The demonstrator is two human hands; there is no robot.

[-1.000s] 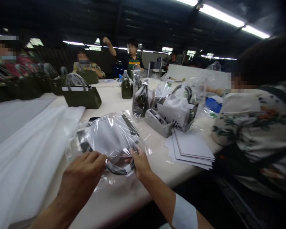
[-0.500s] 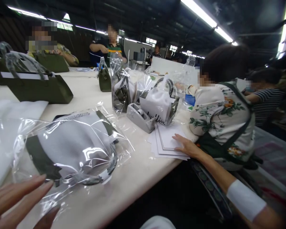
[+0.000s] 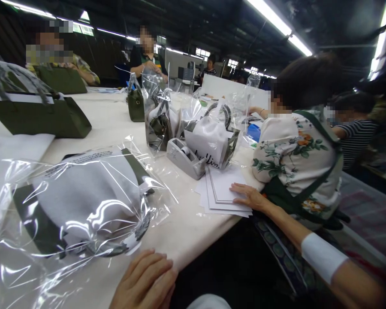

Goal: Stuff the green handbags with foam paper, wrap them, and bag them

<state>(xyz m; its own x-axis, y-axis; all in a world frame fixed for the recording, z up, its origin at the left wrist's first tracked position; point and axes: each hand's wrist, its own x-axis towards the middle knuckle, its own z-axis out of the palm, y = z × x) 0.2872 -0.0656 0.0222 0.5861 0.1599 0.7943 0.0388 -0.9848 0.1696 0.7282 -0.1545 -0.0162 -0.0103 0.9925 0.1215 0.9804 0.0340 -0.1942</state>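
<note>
Where the wrapped handbag (image 3: 86,201) lies: down on the pale surface (image 3: 176,227), handles toward the near edge, dark green ends showing past a whitish cover.
Wrapping done: cover over the handbag, loose clear plastic sleeve (image 3: 16,279) around it; beyond, a narrow clear-wrapped handbag (image 3: 161,124) and a lettered handbag (image 3: 206,141) stand in clear plastic too.
Wrapping left: the sleeve spreads slack at lower left and, by judgement, looks unfastened; a tape dispenser (image 3: 186,158) stands untouched just in front of the lettered handbag. An olive handbag (image 3: 41,118), farther left, shows film on its handles but no outer sleeve.
Right hand: the person's right hand (image 3: 249,196) lies on a fanned stack of white cards (image 3: 220,184), grip relaxed, fingers flat across the top.
Left hand: the left hand (image 3: 144,279) is just beside the handles, grip released, fingers loosely bent, nothing seen in it; whether it touches the surface cannot be told.
Changed: a second earlier both hands were at the handbag's handles; half a second earlier the right had reached the cards. Since then the left has crossed from the sleeve's side toward the near edge.
</note>
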